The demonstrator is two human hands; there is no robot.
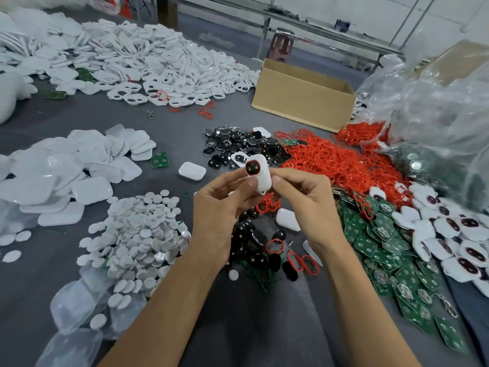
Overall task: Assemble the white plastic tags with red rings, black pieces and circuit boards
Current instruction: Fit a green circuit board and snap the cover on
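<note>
Item: white tag (260, 173), red ring and black piece seated; I pinch it with left hand (225, 205) and right hand (304, 205). Next, I judge: a circuit board (370, 234).

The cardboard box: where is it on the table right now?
In the head view, the open cardboard box sits far, right of centre, between the pile of white tags and the clear plastic bag, behind the red rings.
</note>
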